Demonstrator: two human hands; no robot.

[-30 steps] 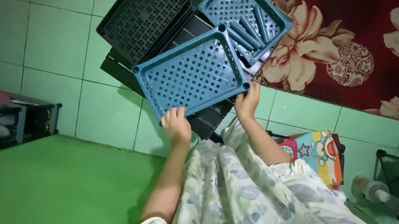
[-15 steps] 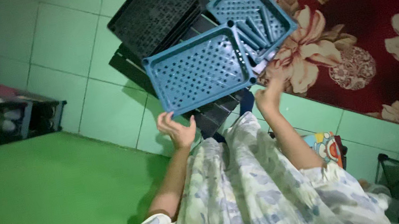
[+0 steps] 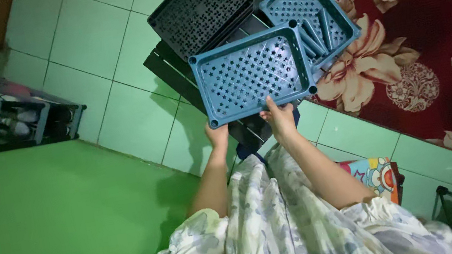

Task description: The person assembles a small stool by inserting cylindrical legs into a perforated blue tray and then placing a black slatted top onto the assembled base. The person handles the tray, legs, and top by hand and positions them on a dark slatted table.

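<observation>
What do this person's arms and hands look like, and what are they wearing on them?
Both arms are bare from the elbow down, ending in bare hands: the left hand and the right hand. No gloves, rings, watch or bracelets are visible. The short sleeves belong to a loose, pale garment with a soft floral print in grey-blue and muted green, which reaches the upper arms on both sides.

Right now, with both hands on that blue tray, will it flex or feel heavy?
The blue tray probably stays stiff: its raised rim looks straight while the left hand and right hand grip one edge. Its perforated base suggests it is light.
</observation>
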